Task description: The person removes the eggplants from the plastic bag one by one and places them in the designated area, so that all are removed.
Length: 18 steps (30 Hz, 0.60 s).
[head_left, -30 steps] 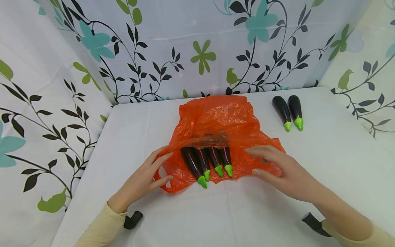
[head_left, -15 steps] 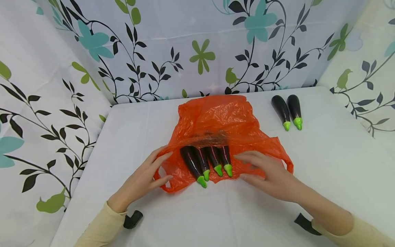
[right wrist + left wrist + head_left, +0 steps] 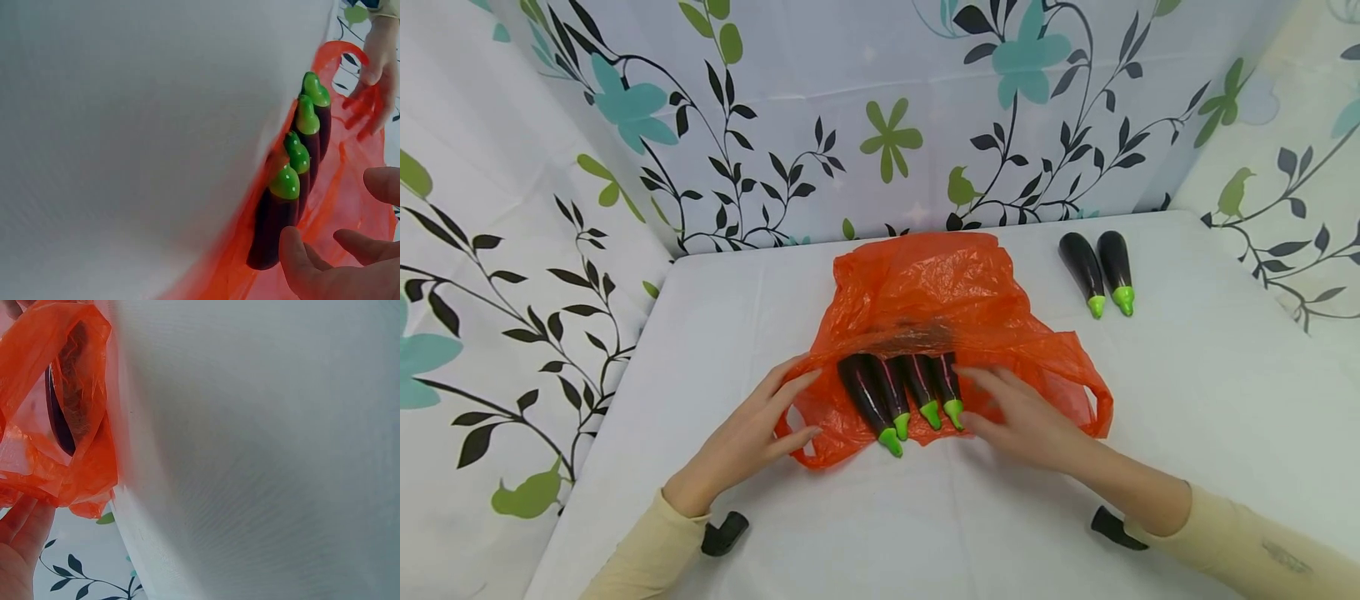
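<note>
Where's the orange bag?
In the head view, the orange bag lies on the table, mostly left of the two loose eggplants, left hand and right hand at its open end.

Fingers (image 3: 34, 531) touching orange bag (image 3: 94, 467), dark eggplant (image 3: 59, 425) inside

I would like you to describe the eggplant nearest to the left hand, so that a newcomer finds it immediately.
On the white table, find the orange-red plastic bag, then the row of four dark eggplants at its mouth. Take the end one nearest the left hand: of the four, its green tip sticks out furthest.
</note>
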Each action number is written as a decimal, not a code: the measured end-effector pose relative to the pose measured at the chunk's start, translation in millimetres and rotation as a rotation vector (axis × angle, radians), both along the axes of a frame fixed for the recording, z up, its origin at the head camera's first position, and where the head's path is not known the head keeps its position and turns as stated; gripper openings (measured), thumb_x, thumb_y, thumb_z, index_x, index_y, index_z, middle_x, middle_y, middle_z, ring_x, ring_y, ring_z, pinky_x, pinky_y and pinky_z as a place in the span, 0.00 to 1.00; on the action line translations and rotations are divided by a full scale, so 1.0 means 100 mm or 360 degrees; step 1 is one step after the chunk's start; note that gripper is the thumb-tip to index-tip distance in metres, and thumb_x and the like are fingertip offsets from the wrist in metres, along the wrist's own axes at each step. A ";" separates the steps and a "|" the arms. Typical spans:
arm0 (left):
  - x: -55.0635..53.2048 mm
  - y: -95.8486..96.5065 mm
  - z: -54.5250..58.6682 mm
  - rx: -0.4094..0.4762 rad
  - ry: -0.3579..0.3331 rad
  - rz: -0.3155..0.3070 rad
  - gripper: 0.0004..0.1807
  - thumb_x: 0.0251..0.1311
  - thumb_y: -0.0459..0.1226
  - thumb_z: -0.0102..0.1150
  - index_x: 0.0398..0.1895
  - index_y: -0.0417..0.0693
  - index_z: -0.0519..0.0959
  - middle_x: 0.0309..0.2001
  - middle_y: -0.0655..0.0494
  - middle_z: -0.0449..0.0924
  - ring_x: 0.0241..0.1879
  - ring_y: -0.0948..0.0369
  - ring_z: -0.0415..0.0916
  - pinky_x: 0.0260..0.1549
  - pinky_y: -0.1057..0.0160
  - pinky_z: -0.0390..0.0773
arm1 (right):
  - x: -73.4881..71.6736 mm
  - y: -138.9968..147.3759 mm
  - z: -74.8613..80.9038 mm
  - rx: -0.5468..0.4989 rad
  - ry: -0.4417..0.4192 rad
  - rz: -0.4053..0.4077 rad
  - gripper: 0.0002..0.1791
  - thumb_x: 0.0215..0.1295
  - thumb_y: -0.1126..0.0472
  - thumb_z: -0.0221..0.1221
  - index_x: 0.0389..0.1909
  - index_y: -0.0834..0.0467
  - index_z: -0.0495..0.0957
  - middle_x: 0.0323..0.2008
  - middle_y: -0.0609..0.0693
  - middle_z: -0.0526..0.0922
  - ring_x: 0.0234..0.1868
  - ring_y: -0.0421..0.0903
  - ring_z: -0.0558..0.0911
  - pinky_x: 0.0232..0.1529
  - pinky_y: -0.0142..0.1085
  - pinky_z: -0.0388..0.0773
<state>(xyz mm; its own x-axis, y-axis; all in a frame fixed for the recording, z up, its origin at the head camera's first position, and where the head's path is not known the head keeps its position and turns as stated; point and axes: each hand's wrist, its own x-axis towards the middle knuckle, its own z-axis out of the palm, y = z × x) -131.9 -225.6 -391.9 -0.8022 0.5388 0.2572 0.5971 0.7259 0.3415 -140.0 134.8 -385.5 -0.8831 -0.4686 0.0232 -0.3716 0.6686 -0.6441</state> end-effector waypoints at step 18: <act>0.02 0.01 0.00 0.0012 -0.0012 0.0015 0.40 0.50 0.46 0.66 0.67 0.53 0.60 0.68 0.54 0.53 0.63 0.58 0.61 0.50 0.57 0.76 | -0.19 -0.08 -0.12 0.0003 -0.0021 -0.0003 0.34 0.60 0.48 0.58 0.67 0.48 0.60 0.63 0.49 0.64 0.63 0.51 0.66 0.56 0.52 0.71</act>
<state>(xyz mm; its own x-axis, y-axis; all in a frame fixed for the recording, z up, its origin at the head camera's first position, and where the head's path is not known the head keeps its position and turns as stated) -129.9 -224.6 -392.1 -0.8090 0.5295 0.2553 0.5879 0.7288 0.3512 -159.0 127.0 -397.2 -0.8842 -0.4670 0.0107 -0.3620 0.6706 -0.6475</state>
